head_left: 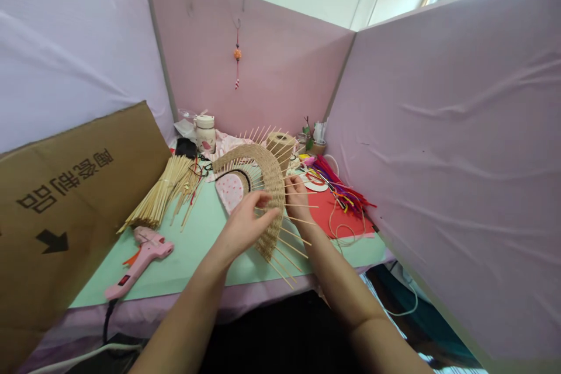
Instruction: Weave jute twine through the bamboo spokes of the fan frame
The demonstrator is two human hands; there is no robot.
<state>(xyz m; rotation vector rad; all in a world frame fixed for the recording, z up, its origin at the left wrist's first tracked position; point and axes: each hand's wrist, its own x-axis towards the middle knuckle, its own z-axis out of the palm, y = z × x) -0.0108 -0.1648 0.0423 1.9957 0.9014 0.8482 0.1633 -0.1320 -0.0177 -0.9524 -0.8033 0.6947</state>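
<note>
A half-woven arc of tan rope on radiating thin wooden sticks [268, 178] stands on edge over the green table mat [197, 251]. My left hand [245, 223] rests on its near face, fingers closed in a pinch against the weave at the lower part. My right hand [298, 197] is behind the arc on its right side, fingers curled among the sticks; what they grip is hidden. A roll of tan rope [281, 145] stands just behind the arc.
A bundle of wooden sticks [160, 196] lies at left, a pink glue gun [142, 257] near the front edge. A cardboard box [56, 210] leans at far left. Red sheet and coloured pipe cleaners [346, 193] lie at right. A white cup [205, 131] stands at back.
</note>
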